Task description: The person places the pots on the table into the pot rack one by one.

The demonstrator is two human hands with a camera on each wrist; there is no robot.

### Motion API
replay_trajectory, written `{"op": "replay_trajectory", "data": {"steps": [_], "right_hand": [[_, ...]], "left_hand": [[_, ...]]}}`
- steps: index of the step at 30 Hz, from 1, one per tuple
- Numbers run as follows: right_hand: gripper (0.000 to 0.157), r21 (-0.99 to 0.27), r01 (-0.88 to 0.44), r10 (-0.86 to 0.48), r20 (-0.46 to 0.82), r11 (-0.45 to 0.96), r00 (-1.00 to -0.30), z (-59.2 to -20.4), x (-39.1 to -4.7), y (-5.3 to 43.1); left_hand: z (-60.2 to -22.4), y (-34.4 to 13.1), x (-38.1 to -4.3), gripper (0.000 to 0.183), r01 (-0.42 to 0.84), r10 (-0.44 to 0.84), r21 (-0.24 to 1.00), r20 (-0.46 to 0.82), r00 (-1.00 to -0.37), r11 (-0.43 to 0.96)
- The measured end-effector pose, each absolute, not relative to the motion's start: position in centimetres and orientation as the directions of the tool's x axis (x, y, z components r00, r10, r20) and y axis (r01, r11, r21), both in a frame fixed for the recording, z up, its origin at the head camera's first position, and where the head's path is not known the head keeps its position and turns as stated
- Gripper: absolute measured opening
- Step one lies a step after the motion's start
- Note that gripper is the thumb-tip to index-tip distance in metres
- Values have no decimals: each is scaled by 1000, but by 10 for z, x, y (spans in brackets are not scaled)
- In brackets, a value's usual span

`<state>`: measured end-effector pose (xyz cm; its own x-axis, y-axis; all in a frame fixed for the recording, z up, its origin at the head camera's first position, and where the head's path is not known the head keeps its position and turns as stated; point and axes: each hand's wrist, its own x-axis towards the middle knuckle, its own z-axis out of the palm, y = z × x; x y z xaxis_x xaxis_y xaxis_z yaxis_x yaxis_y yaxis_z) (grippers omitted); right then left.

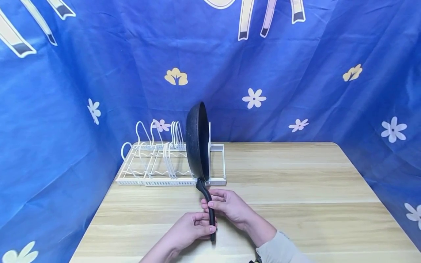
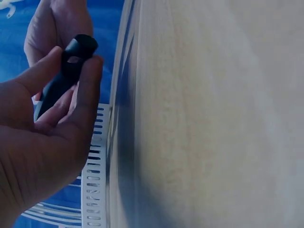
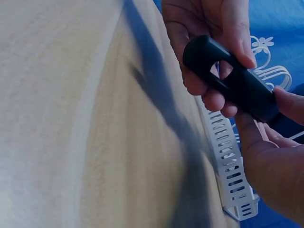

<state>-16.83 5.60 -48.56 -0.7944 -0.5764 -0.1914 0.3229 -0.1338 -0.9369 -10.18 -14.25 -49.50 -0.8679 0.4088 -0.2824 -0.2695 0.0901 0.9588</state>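
Note:
A black frying pan (image 1: 194, 142) stands on edge in the right part of a white wire rack (image 1: 177, 181), its handle (image 1: 212, 215) pointing toward me. My left hand (image 1: 190, 228) pinches the handle near its end, thumb on one side and fingers on the other. Farther up the handle, closer to the pan, my right hand (image 1: 231, 208) grips it between thumb and fingers. In the right wrist view the slotted end of the handle (image 3: 247, 88) shows between both hands. The pan's inner face is mostly turned away in the head view.
White wire dividers (image 1: 172, 157) rise from the rack left of the pan, and another divider (image 1: 209, 149) stands just right of it. The rack sits at the back left of a wooden table (image 1: 296, 190). Blue printed cloth (image 1: 279, 62) hangs behind and at both sides.

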Motion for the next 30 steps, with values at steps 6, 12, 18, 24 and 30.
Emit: {"op": "replay_trajectory", "data": {"steps": [6,12,18,24,30], "right_hand": [[49,-948,302,-537,-201,-106,-820,-489,-167,54],[48,-959,271,-486,-198,-84,-851,-492,-166,52],[44,-973,229,-447,-192,-30,-873,-492,-164,50],[39,-975,222,-413,-198,-8,-889,-492,-163,48],[37,-980,197,-397,-196,39,-897,-492,-162,48]], "left_hand": [[-495,-138,-105,45,-196,371,963,-253,-894,185],[-496,-137,-107,46,-141,330,950,-232,-915,277],[-494,-136,-108,40,-76,302,924,-199,-932,374],[-492,-136,-108,37,-43,295,899,-188,-937,435],[-490,-135,-107,35,-43,307,891,-201,-930,452]]}}
